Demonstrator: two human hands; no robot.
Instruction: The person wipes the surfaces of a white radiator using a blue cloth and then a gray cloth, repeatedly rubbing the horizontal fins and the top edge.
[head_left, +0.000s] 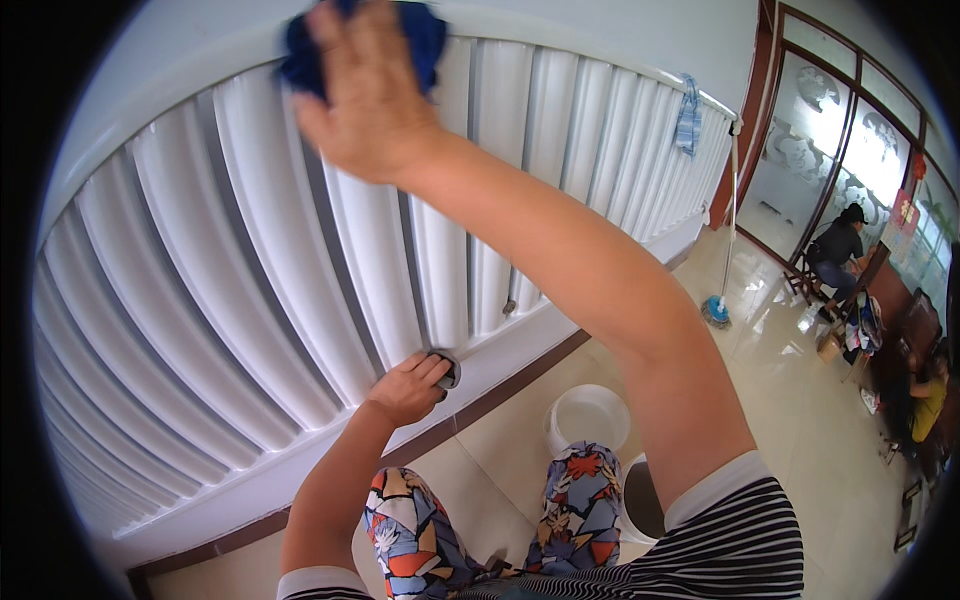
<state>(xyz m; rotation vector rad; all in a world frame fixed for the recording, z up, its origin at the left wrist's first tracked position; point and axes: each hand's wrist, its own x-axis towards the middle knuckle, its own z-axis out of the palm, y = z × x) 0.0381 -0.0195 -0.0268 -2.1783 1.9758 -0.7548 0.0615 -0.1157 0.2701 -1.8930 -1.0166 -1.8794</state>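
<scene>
My right hand, blurred by motion, presses a dark blue cloth flat near the top rail of a white slatted wall panel. Its fingers are spread over the cloth. Lower down, my left hand curls its fingers around a small dark grey object at the panel's bottom ledge. The palm side hides most of that object, so its exact kind is unclear. Tall white slats with dark gaps between them run behind both hands.
Near my knees stand a white bucket and a second bucket with dark contents. A mop leans at the panel's far end, where a blue checked cloth hangs. Two people sit at the right, near glass doors.
</scene>
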